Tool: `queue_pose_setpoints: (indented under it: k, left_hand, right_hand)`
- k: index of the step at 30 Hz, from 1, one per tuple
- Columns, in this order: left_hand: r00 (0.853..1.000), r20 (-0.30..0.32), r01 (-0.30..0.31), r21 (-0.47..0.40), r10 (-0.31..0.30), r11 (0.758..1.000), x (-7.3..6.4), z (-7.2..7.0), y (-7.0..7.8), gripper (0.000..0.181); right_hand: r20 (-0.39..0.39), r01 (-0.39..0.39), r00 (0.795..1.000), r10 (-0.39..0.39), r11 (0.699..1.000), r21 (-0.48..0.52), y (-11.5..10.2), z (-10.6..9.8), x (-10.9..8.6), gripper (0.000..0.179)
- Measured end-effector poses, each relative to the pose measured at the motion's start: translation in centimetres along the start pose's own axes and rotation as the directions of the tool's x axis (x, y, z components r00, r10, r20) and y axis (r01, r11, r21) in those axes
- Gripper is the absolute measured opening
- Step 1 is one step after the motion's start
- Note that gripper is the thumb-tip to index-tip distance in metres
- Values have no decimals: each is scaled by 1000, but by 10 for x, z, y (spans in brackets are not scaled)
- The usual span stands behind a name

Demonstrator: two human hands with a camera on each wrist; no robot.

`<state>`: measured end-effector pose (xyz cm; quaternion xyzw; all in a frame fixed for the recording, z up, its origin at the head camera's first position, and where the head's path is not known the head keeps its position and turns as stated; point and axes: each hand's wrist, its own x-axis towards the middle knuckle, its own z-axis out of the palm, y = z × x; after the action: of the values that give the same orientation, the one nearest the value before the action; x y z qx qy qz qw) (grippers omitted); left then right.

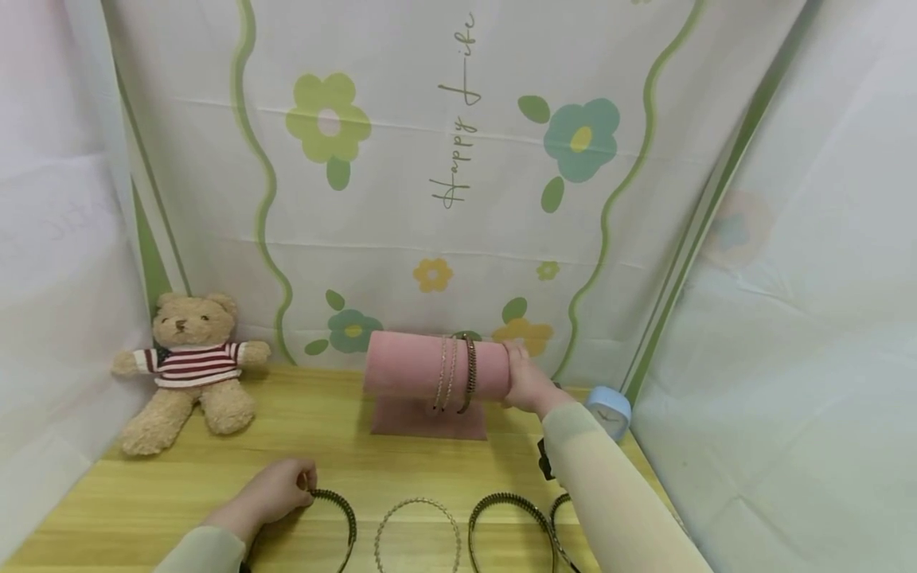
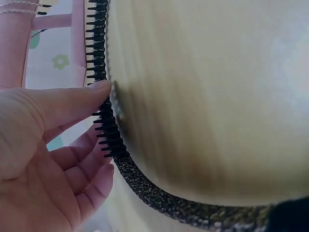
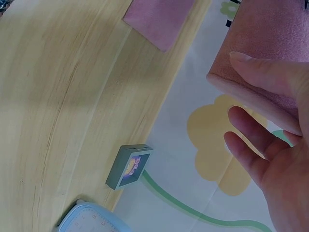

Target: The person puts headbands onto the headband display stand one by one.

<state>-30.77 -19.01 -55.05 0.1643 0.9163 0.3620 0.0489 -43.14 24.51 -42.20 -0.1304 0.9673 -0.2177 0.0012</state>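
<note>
Near the front left, my left hand (image 1: 275, 489) pinches one end of a dark toothed headband (image 2: 145, 186) between thumb and fingers. Its teeth and glittery band show up close in the left wrist view. At the back, my right hand (image 1: 528, 382) grips the right end of a pink headband stand (image 1: 401, 362), a padded roll on a flat base. In the right wrist view the thumb lies on the roll. Two thin sparkly headbands (image 1: 442, 372) and a dark braided headband (image 1: 471, 370) hang round the roll.
Along the table front lie a thin pale headband (image 1: 419, 500), a dark headband (image 1: 509, 500) and another partly behind my right arm. A teddy bear (image 1: 193, 366) sits back left. Back right stand a blue clock (image 1: 610, 410) and a small green box frame (image 3: 128, 166).
</note>
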Motion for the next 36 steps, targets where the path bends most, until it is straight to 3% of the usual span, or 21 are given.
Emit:
queue_pose_setpoints:
  k: [5,13,20,26,31,36]
  left_hand:
    - [1000,-12,7,-4,-7,1000,2,-9,4,23]
    - [996,-80,32,39,-28,999,6,-35,18,17]
    - [990,-107,98,60,-91,993,13,-54,34,11]
    - [987,-129,110,99,-97,989,19,-73,49,19]
    - [986,-150,79,51,-70,996,23,-91,56,23]
    - [987,-142,63,-117,-80,991,23,-104,62,23]
  right_hand:
    - [0,-1,1000,1,1000,-16,-1,0,-1,121]
    - [-9,1,1000,-1,1000,-10,-1,0,0,121]
    - [-7,-6,1000,6,1000,-31,1,0,-1,122]
    - [-1,-6,1000,6,1000,-27,0,-1,-3,121]
    - [12,-19,1000,19,1000,8,-3,-1,-4,119]
    - [10,-11,1000,11,1000,15,-3,-2,-4,120]
